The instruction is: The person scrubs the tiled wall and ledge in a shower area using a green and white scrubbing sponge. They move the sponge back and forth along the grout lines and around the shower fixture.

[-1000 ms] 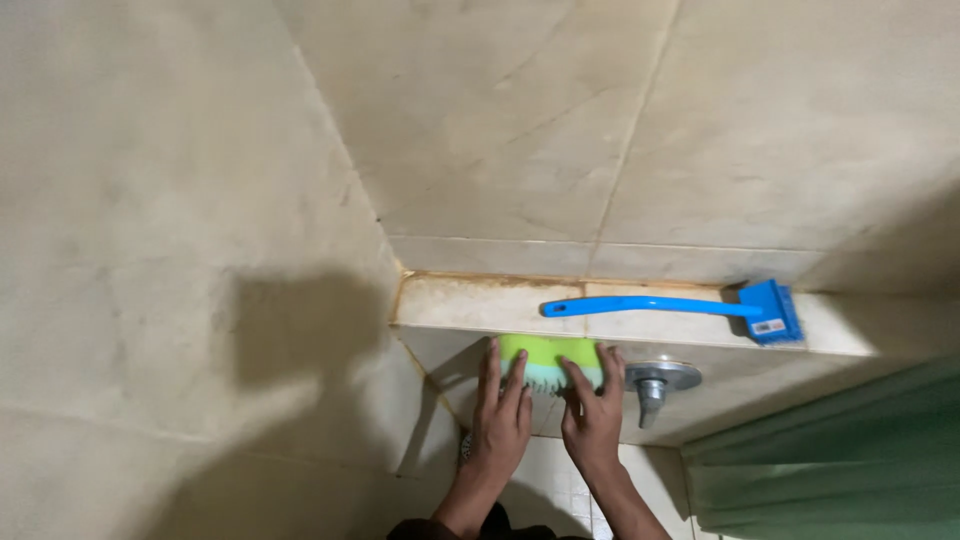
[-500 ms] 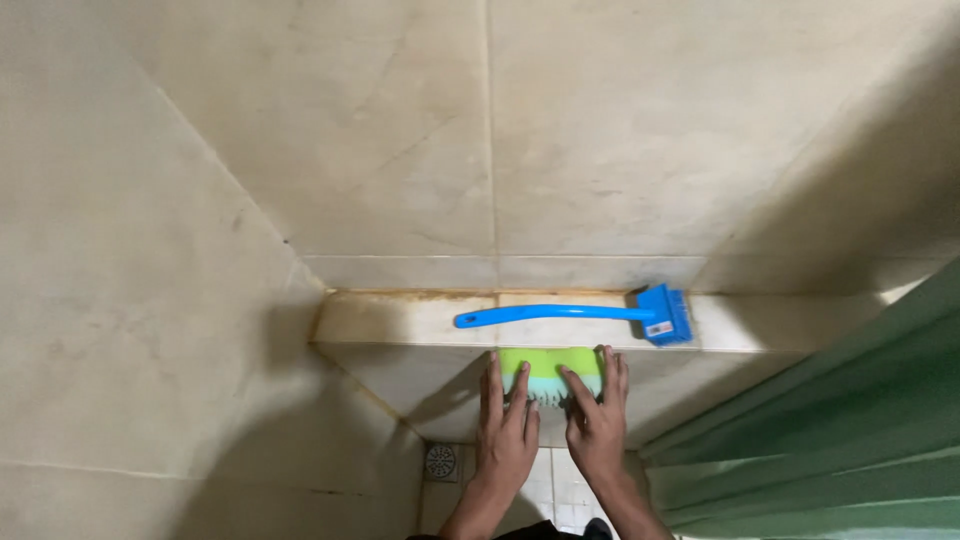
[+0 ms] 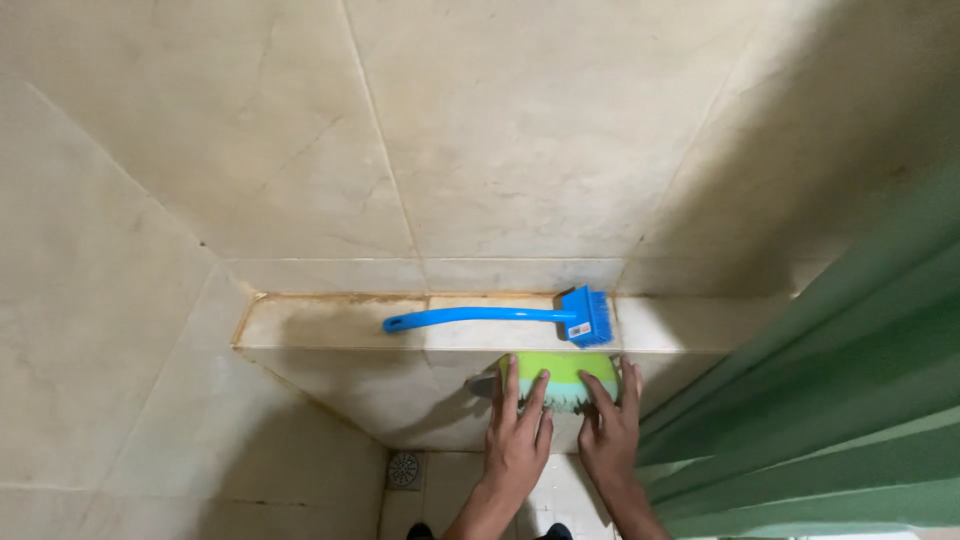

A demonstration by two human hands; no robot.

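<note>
The scrub brush (image 3: 560, 372) under the hands is lime green on its back, with a fringe of pale teal-and-white bristles along its lower edge, while the long-handled brush (image 3: 500, 317) on the ledge (image 3: 320, 325) is bright blue throughout, bristles included, save for a small white label on its head. The wall tiles (image 3: 500, 130) and ledge are beige-cream with faint darker veining and brownish-orange staining along the grout at the back of the ledge. The curtain (image 3: 830, 400) at right is plain green, darker in its folds.
</note>
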